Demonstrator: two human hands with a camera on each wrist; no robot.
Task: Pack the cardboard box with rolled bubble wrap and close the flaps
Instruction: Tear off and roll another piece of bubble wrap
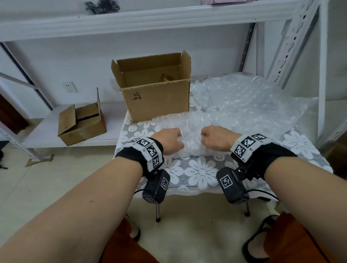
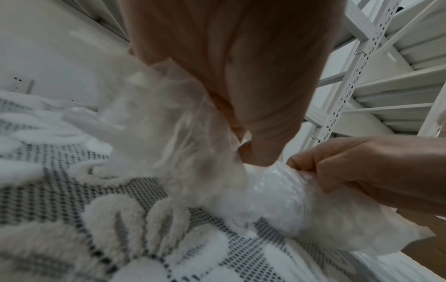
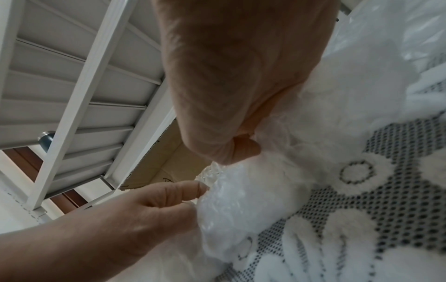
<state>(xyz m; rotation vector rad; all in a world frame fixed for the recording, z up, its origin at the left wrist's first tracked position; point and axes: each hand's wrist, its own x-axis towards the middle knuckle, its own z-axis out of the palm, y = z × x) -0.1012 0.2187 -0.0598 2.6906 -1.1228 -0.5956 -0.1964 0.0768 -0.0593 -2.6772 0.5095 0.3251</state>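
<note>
Across the lace-covered table [image 1: 202, 170], the clear rolled bubble wrap [image 1: 192, 144] lies left-to-right. Left hand [image 1: 168, 140] and right hand [image 1: 218, 138] clench it, before white shelving [image 1: 143, 17].

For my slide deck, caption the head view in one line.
Both hands grip bubble wrap on the table; open box waits behind.

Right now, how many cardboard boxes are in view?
2. The open cardboard box stands on the table's far left corner beside the bubble wrap; a smaller box sits on the low shelf to its left. Others may lie out of frame.
</note>
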